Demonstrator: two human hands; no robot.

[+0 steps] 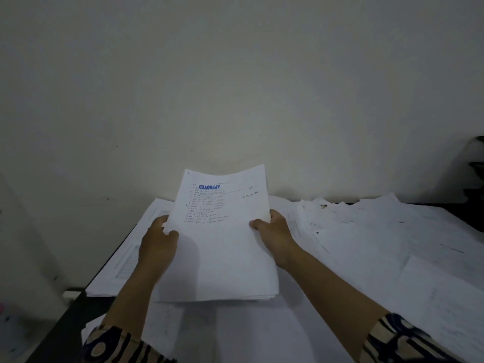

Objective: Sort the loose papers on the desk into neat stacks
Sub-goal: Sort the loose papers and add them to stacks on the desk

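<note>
A thick bundle of white papers (222,247) is held up above the desk, tilted toward me, its top sheet upside down with a blue "APPROVED" stamp and lines of text. My left hand (157,244) grips the bundle's left edge, thumb on top. My right hand (272,231) grips the right edge, fingers curled behind the sheets. Loose papers (379,244) lie spread over the desk to the right, overlapping at odd angles. More sheets (125,260) lie flat under and left of the bundle.
The dark desk edge (68,318) runs diagonally at the lower left. A plain pale wall (235,87) stands right behind the desk. A dark object (478,169) sits at the far right edge. Papers also cover the near desk (248,331).
</note>
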